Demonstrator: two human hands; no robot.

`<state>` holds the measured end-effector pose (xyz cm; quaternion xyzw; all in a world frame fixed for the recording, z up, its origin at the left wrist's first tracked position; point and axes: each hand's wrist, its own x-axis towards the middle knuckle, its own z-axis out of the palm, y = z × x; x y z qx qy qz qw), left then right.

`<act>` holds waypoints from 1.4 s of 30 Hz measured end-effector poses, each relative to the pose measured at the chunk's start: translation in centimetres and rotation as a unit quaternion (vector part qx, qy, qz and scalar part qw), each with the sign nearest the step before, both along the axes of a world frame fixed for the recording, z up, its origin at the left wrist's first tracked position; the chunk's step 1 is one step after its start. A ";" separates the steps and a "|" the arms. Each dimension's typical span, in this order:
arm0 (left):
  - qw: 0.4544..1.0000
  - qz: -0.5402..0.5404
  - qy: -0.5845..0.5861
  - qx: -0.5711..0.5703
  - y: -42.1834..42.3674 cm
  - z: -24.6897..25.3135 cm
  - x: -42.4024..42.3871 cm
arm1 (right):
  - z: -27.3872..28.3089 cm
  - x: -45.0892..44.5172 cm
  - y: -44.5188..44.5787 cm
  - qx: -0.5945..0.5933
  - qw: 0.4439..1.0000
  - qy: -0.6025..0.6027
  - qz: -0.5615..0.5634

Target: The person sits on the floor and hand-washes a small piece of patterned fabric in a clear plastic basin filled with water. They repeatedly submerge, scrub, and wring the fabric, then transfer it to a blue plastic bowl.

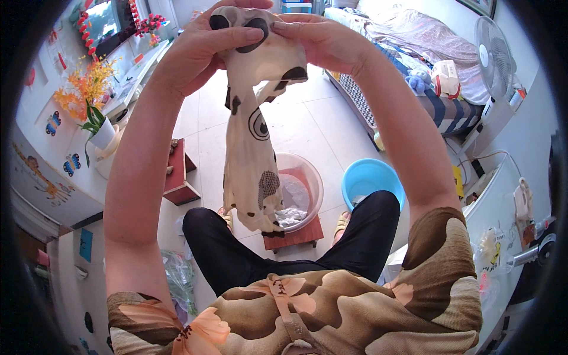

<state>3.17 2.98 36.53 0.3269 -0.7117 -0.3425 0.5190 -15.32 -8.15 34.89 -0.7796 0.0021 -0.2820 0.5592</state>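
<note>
Both of my hands are raised at the top of the view, pinching a thin white cloth with dark patterns, which hangs down in front of me. My left hand grips its upper left part, thumb on a dark spot. My right hand holds the upper right part between thumb and fingers. Behind the cloth's lower end, a pale pink plastic basin holds water and a white cloth. The basin rests on a low reddish wooden stool.
A light blue basin stands on the floor by my right knee. A red wooden box or stool is at the left. A bed and a white electric fan stand at the upper right. Plastic bags lie by my left leg.
</note>
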 end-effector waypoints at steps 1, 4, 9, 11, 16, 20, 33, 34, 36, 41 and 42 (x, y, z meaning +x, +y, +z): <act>0.999 -0.002 0.023 0.030 0.5 0.4 -0.5 | 0.3 -0.4 -0.5 -0.002 1.000 0.006 0.003; 0.997 -0.018 0.052 0.049 1.5 0.9 -0.9 | 1.6 -1.3 -1.5 -0.022 1.000 0.002 0.005; 0.998 0.055 -0.023 0.009 0.6 0.1 0.6 | 4.5 -1.5 -0.1 -0.022 0.998 -0.019 -0.049; 0.996 0.072 -0.040 0.020 0.1 -0.2 1.5 | 5.4 -1.4 0.0 -0.061 0.996 -0.033 -0.060; 0.994 0.095 0.031 0.034 -0.1 -1.0 1.8 | 5.8 -1.5 0.7 -0.035 0.999 -0.029 -0.001; 0.989 0.126 0.081 0.012 -0.1 -0.9 2.5 | 5.9 -1.7 0.9 -0.036 0.998 0.007 -0.054; 0.975 0.211 0.030 -0.064 0.8 0.1 1.9 | 5.3 -2.5 1.3 -0.109 0.982 0.124 -0.089; 0.973 0.220 0.029 -0.070 0.7 0.1 1.9 | 5.2 -2.6 1.4 -0.093 0.985 0.117 -0.082; 0.972 0.220 0.039 -0.073 0.5 0.4 2.2 | 5.0 -2.6 1.7 -0.061 0.991 0.100 -0.065; 0.925 0.284 0.164 -0.191 -3.3 -0.4 5.5 | 4.4 -2.3 4.3 -0.183 0.972 0.043 -0.142; 0.913 0.307 0.170 -0.208 -4.2 -0.5 6.5 | 4.0 -1.9 4.7 -0.259 0.953 0.017 -0.155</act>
